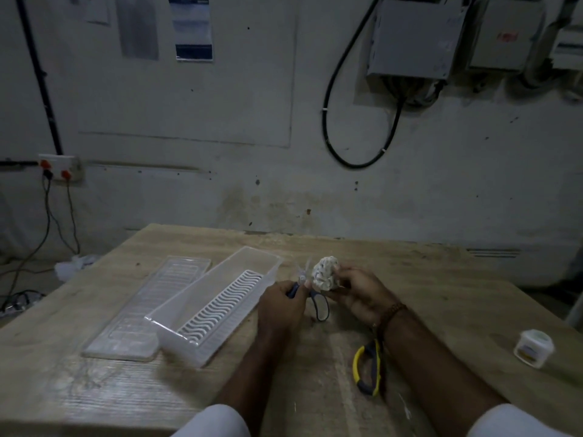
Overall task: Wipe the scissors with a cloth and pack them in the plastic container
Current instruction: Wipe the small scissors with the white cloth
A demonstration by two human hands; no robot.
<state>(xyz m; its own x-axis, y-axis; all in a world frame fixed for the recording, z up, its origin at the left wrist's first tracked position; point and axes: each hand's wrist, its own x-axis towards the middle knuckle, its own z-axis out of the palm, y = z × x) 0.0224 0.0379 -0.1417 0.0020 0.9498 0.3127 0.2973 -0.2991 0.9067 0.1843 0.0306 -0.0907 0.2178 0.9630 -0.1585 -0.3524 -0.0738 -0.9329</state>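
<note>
A person's left hand (281, 305) grips blue-handled scissors (310, 294) above the wooden worktop (441, 279), blades blurred and pointing away, while the right hand (359, 293) clutches a balled white cloth (325, 274) just beside them. The open plastic container (217, 305) lies left of the hands, its lid (148, 307) alongside. Yellow-handled scissors (367, 369) and a small white tub (533, 348) sit right.

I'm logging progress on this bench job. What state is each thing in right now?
blue-handled scissors: blades open, held up in the left hand
cloth: wadded, gripped in the right hand
plastic container: uncovered, holds only a white wavy insert
lid: off, flat beside the container
yellow-handled scissors: lying on the table
small white jar: upright, lidded
</note>
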